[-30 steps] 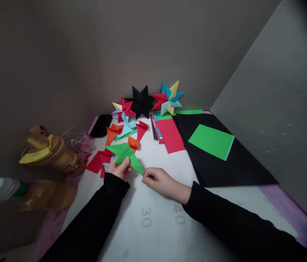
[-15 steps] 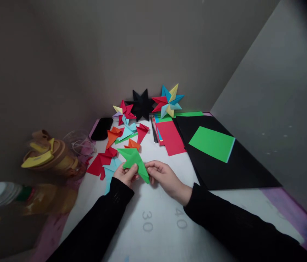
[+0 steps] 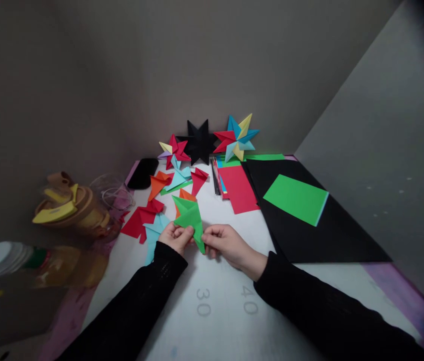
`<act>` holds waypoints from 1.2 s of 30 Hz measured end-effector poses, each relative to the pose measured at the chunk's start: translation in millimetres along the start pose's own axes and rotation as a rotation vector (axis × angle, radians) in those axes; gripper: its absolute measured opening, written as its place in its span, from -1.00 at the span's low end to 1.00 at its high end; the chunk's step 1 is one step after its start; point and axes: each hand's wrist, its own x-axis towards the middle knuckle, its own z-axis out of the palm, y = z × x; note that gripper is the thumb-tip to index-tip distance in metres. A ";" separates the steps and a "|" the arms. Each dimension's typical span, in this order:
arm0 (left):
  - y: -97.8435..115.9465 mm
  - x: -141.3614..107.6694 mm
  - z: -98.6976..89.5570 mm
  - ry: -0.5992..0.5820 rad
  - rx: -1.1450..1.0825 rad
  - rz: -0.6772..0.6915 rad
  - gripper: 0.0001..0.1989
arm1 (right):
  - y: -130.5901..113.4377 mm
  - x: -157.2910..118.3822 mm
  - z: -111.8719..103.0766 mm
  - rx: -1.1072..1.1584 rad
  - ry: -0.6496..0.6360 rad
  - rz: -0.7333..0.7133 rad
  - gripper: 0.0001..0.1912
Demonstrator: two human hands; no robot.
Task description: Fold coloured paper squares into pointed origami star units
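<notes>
A folded piece of green paper (image 3: 191, 215) is held up above the white table in both hands. My left hand (image 3: 176, 236) pinches its left side, thumb on the front face. My right hand (image 3: 230, 245) grips the lower right edge near the bottom point between thumb and fingers. Just beyond lie an orange folded paper (image 3: 186, 196), a red folded paper (image 3: 136, 223) and a light blue folded paper (image 3: 154, 230), which my left hand partly hides.
Paper stars, one black (image 3: 198, 142) and one multicoloured (image 3: 236, 139), lean on the back wall. Green sheets (image 3: 296, 199) lie on black paper (image 3: 328, 240) at right. A dark phone (image 3: 143, 173), a brown pot (image 3: 71, 210) and a bottle with a white lid (image 3: 1, 259) are at left.
The green paper has turned and looks narrower, its upper point shifted right and up. Both hands still hold it. The whole view has shifted slightly.
</notes>
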 end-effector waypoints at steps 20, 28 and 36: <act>-3.1 -16.0 10.1 -0.130 0.187 0.023 -0.69 | 0.7 3.3 -3.2 -0.030 0.150 -0.050 -0.71; 1.1 -19.2 11.7 -0.141 0.234 0.097 -0.72 | -3.1 0.6 1.1 -0.139 0.184 -0.166 -0.75; -3.2 -8.9 1.5 -0.110 0.395 0.058 -0.63 | -2.3 -5.8 9.0 -0.296 0.191 -0.206 -0.80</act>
